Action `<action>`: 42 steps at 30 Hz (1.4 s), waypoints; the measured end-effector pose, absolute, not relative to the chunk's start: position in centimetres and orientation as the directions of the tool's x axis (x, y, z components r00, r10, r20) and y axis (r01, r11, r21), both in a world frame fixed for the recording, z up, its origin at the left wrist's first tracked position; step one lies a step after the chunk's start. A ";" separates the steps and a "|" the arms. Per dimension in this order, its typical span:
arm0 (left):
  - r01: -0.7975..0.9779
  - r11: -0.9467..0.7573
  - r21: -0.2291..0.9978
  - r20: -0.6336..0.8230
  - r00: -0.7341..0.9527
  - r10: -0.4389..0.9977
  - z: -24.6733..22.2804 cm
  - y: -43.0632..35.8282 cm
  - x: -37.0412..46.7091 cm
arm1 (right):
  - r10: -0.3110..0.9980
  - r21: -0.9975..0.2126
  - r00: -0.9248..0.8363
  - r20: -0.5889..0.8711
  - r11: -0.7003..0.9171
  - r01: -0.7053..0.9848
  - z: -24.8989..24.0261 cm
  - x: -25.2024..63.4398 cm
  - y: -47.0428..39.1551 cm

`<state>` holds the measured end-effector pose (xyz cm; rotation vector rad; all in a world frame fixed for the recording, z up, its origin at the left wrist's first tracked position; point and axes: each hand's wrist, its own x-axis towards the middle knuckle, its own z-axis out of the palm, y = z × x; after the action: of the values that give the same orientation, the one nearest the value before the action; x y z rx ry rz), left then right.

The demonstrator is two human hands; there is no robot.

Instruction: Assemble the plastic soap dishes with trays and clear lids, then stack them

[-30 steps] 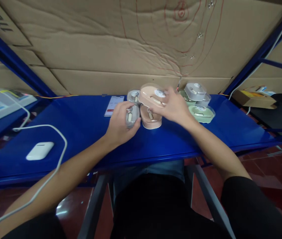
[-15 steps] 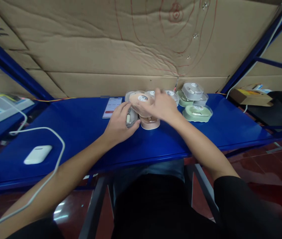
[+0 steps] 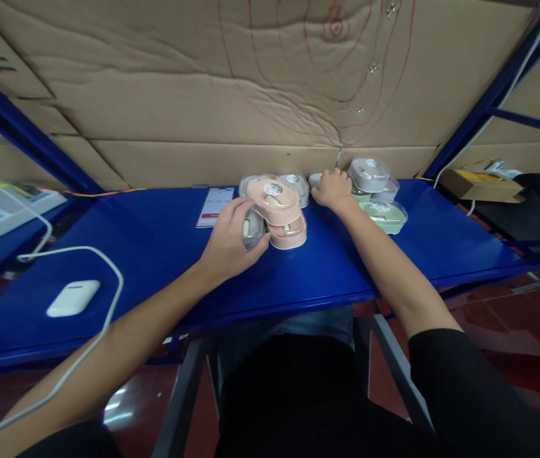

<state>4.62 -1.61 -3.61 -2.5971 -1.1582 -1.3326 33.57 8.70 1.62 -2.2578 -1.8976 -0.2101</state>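
My left hand (image 3: pixel 232 245) curves round a grey oval container (image 3: pixel 252 230) with a clear lid, at the left of a small pile. A pink container (image 3: pixel 276 198) lies tilted on top of the pile, over another pink one (image 3: pixel 290 235). Behind them is a further grey container (image 3: pixel 298 184). My right hand (image 3: pixel 334 188) is on a grey container (image 3: pixel 316 180) farther right, its fingers curled over it and partly hiding it. Right of that hand, a grey container (image 3: pixel 369 173) sits on others, with a green one (image 3: pixel 383 216) in front.
A phone (image 3: pixel 215 207) lies left of the pile on the blue table (image 3: pixel 155 254). A white earphone case (image 3: pixel 73 298) and a white cable (image 3: pixel 116 280) are at the left. Cardboard (image 3: pixel 179 108) stands behind; an open box (image 3: pixel 482 186) is at the right.
My right hand has moved right, from the upper pink container to the grey one near the green containers. My left hand has stayed at the grey container.
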 end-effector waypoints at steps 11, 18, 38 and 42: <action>0.605 -0.764 0.223 0.755 0.389 0.528 -3.3 -2.0 4.5 | 0.950 -0.116 0.265 0.167 -0.248 0.962 0.4 33.3 8.9; 0.688 -0.693 0.214 0.720 0.369 0.588 -4.4 -1.7 4.6 | 0.953 -0.206 0.263 0.149 -0.230 0.951 2.9 34.8 6.2; 0.750 -0.606 0.266 0.646 0.328 0.690 -4.9 -1.8 7.2 | 0.562 -0.584 -0.808 0.177 0.721 0.373 0.5 40.3 -5.9; 0.682 -0.694 0.232 0.701 0.377 0.605 -4.0 -3.4 6.6 | 0.583 -0.578 -0.790 0.191 0.717 0.389 -0.5 40.5 -5.8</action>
<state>6.59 -3.39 -3.98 -2.5260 -1.1843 -1.2220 40.51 -5.80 -0.46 -0.7548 -2.5621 0.7458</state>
